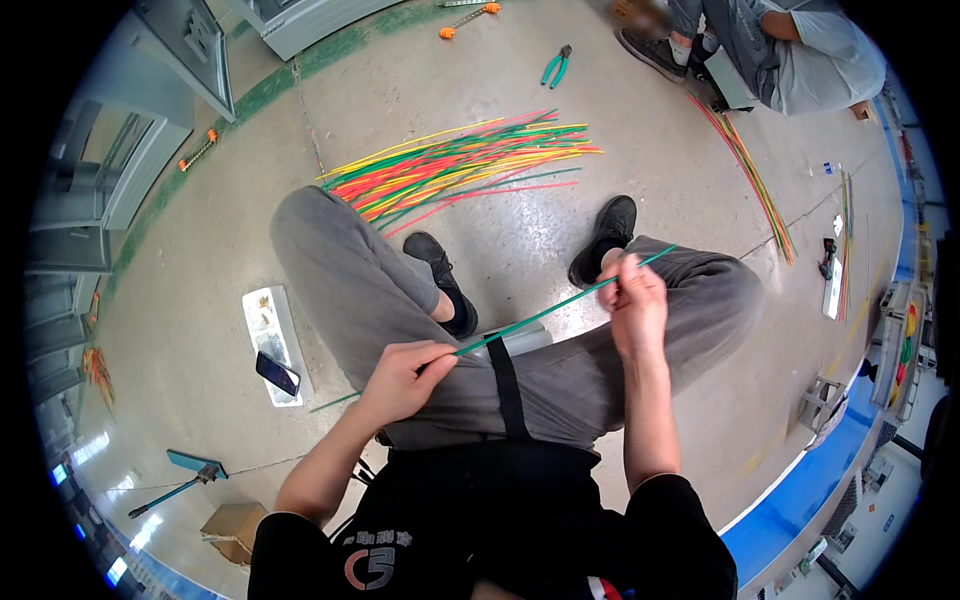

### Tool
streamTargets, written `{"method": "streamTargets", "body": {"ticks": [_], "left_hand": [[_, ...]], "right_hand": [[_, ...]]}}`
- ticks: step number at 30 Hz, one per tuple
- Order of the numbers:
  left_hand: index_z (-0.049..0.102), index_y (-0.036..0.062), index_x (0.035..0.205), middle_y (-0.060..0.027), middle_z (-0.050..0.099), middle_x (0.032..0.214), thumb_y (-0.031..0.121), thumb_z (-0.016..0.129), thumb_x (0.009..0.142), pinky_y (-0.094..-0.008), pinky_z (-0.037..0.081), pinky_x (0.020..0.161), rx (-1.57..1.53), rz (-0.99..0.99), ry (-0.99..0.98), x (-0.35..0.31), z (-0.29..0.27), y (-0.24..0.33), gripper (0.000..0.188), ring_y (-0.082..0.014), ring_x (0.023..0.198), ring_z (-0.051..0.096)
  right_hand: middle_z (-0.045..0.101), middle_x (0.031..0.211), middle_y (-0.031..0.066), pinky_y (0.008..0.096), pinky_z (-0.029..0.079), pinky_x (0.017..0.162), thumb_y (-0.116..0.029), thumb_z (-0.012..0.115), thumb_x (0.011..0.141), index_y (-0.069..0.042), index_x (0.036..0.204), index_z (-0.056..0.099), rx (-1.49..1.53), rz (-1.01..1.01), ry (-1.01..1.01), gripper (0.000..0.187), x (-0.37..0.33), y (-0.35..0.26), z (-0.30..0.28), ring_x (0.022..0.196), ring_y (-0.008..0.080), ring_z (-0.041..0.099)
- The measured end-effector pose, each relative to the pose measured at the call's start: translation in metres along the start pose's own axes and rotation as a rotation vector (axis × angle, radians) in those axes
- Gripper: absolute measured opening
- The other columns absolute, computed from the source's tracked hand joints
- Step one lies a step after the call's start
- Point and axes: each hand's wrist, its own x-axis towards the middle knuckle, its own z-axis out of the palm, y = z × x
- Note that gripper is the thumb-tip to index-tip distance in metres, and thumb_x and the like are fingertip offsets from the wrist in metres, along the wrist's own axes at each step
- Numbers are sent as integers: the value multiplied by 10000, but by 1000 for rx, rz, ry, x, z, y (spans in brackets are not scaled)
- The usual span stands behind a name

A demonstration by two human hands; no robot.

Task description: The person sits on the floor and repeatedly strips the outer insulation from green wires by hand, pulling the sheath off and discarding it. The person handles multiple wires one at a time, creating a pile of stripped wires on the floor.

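Observation:
A thin green wire or tube (540,315) stretches slantwise across my lap, its right end higher and farther off. My left hand (407,378) is closed around it, and the tail comes out beyond that hand toward the lower left. Near the other end my right hand (636,300) pinches the same strand, with a short tip sticking out past the fingers. On the floor beyond my knees lies a loose heap of red, yellow and green strands (460,165) that look alike in thickness.
Green-handled pliers (557,66) lie past the heap. At my left, a white tray (267,320) stands with a phone (277,373) on its edge. More strands (750,170) lie at the right, near a seated person (800,60). A cardboard box (235,530) is behind left.

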Motion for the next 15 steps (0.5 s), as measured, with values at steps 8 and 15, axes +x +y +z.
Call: {"method": "streamTargets", "body": {"ticks": [8, 15], "left_hand": [[645, -21, 909, -114, 582, 676, 72, 622, 865, -302, 420, 538, 17, 34, 95, 1, 1, 4, 105, -217, 561, 540], [646, -13, 897, -127, 589, 677, 70, 617, 870, -311, 417, 521, 15, 40, 162, 0, 8, 1, 92, -234, 540, 535]], "right_hand": [[512, 614, 28, 240, 341, 507, -332, 469, 990, -6, 803, 584, 37, 117, -119, 393, -9, 17, 32, 532, 103, 434], [571, 665, 45, 247, 382, 534, -275, 530, 969, 22, 870, 614, 41, 132, -189, 324, -1, 19, 24, 566, 106, 478]]}}
